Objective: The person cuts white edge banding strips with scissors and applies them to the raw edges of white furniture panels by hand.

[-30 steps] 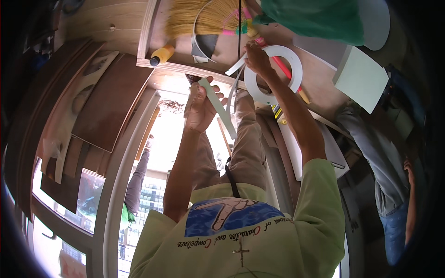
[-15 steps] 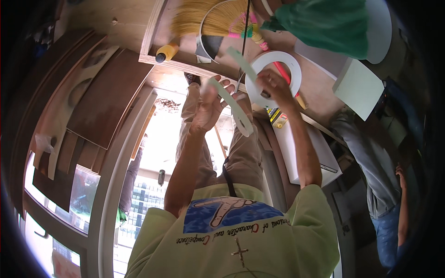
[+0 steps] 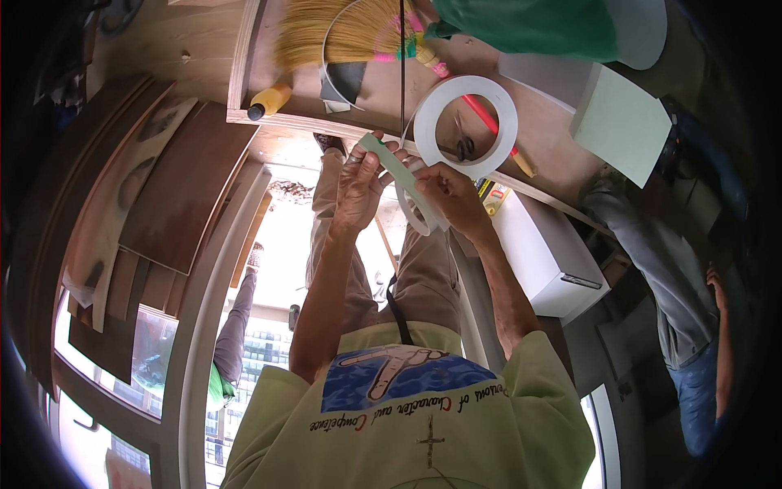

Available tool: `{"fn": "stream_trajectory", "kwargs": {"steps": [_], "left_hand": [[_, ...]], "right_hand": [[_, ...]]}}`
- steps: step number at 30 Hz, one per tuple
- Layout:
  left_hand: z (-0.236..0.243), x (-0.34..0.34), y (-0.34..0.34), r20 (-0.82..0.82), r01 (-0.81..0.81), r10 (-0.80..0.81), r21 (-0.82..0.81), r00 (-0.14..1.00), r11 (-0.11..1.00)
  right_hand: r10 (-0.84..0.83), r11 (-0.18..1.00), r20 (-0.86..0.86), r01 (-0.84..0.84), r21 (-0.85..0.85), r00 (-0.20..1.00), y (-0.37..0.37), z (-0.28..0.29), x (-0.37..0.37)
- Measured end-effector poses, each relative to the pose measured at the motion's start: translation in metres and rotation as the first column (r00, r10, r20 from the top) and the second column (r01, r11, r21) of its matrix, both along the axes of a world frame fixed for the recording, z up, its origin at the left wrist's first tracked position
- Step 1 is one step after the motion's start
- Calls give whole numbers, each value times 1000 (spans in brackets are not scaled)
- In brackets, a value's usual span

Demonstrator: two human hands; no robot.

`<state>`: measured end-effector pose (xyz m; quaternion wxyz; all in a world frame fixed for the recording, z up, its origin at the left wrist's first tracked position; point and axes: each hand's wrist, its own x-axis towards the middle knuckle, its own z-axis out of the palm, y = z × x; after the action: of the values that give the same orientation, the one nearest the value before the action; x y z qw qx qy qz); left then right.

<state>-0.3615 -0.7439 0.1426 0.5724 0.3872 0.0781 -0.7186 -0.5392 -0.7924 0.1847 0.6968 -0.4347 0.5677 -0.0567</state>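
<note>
A pale greenish-white flexible strip runs slantwise between my hands, its lower part curling into a loop. My left hand grips the strip's upper end, thumb across its face and fingers behind. My right hand pinches at the strip's lower right side, fingers bent in close. Whether one strip or two overlap there cannot be made out. Just beyond my right hand, on the bench, lies a wide white ring-shaped roll. A dark-handled tool, perhaps scissors, shows inside the ring.
On the wooden bench are a straw broom, a yellow bottle, a red stick-like tool and green cloth. A white box stands right, brown boards lean left. Another person is at far right.
My right hand has come down and left from over the ring, bringing a second pale strip to the one in my left hand. The left hand stays nearly in place.
</note>
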Motion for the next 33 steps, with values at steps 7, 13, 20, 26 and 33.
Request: {"fn": "stream_trajectory", "kwargs": {"steps": [7,13,20,26,33], "left_hand": [[1,-9,-2,34,10,-9,-39,999,999],[-16,-2,0,64,-87,90,-48,994,995],[-27,19,-1,89,-238,240,-37,967,971],[-37,34,15,-8,-290,289,-26,957,957],[-36,39,17,-53,-299,297,-36,953,954]], "right_hand": [[75,981,10,-76,179,997,7,-14,-21],[86,995,46,-88,42,995,23,-22,-29],[-77,960,181,24,280,980,41,-28,-31],[-77,959,154,31,281,985,30,-21,-18],[-84,958,198,24,287,977,25,-20,-13]]}}
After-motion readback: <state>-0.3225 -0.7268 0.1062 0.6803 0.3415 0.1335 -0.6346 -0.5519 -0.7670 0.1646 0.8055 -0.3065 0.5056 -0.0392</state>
